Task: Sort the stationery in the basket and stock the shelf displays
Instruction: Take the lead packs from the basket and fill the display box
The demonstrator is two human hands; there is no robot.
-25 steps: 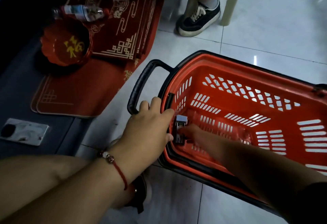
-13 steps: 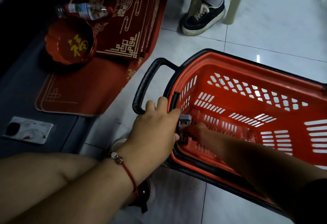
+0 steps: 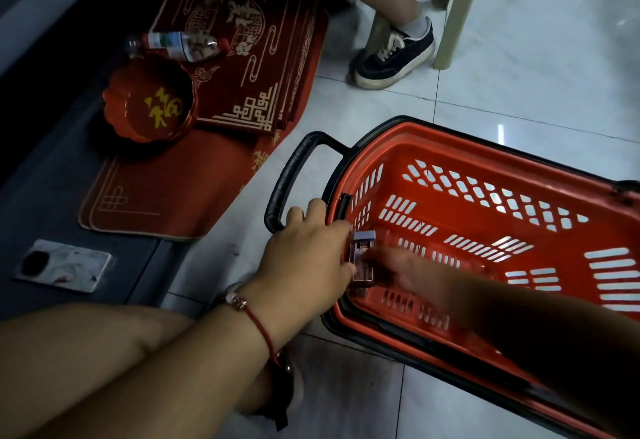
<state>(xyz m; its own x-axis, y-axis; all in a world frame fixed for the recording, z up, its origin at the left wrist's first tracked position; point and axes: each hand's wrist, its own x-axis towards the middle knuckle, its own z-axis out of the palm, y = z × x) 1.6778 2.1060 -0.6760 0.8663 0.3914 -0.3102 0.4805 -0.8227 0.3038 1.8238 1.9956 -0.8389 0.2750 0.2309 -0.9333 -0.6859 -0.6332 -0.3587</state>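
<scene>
A red plastic shopping basket (image 3: 485,147) with a black rim and handle stands on the tiled floor at the right. My left hand (image 3: 308,258) grips the basket's near-left rim, fingers curled over the edge. Inside that corner, my right hand (image 3: 398,270) holds a small clear stationery box (image 3: 362,258) with a pale blue top, standing on end against the basket wall. The right hand is blurred and dark. The rest of the basket floor shows nothing else.
Red mats with gold patterns (image 3: 194,189) lie on the low dark shelf at left, with a red bowl (image 3: 150,106) and a plastic bottle (image 3: 176,45) on them. A white phone case (image 3: 64,265) lies nearer. Another person's shoe (image 3: 394,54) and pale chair legs (image 3: 453,5) stand behind.
The camera has shifted so the basket sits lower in view. My right hand has closed around the small box in the corner; my left hand stays on the rim.
</scene>
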